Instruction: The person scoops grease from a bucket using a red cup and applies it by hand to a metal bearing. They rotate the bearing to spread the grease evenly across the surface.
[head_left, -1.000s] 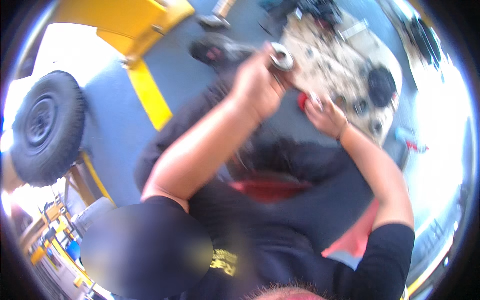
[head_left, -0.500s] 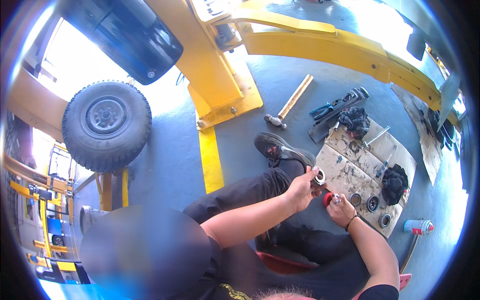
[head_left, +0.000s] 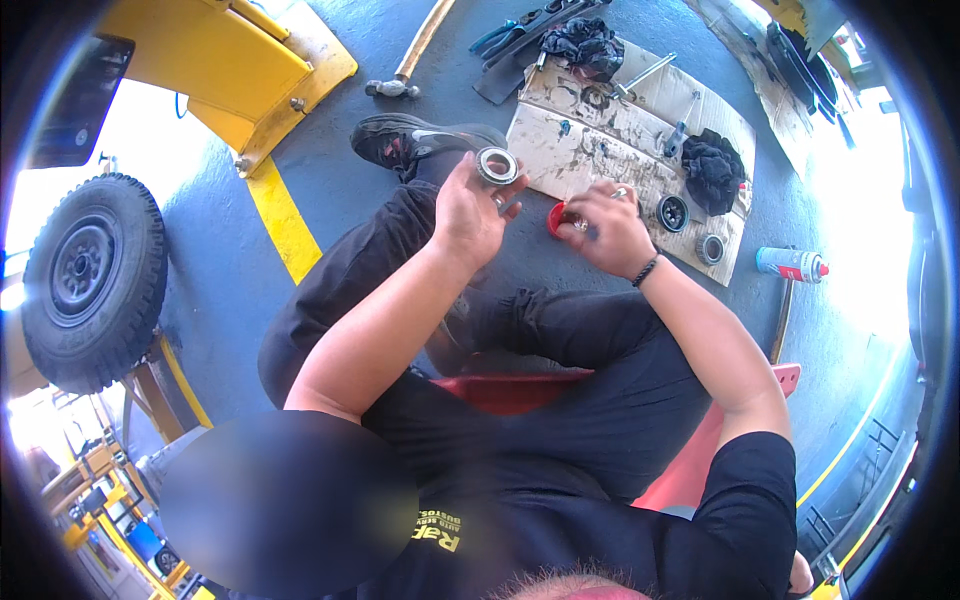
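My left hand (head_left: 470, 215), palm turned up, holds a silver metal bearing (head_left: 497, 166) by its edge, its round opening facing up. To its right, my right hand (head_left: 612, 232) is closed with bent fingers at a small red round cap (head_left: 557, 220), which it seems to grip by the rim. A small shiny bit shows by the fingertips, too small to name. Just beyond the right hand, a dark round part (head_left: 673, 212) and a smaller metal bearing (head_left: 711, 249) lie on a stained cardboard sheet (head_left: 640, 135).
Black rags (head_left: 712, 172) and a metal bar tool (head_left: 648, 74) lie on the cardboard. A spray can (head_left: 792, 264) lies to its right. A hammer (head_left: 410, 70) and a pipe wrench (head_left: 530, 45) are on the floor ahead. A yellow lift post (head_left: 250, 80) and a wheel (head_left: 92, 283) stand left.
The view has swung, so the surroundings sit higher and further left. The bearing now faces more upward on my left hand. My right hand has turned over the red cap, its back facing up.
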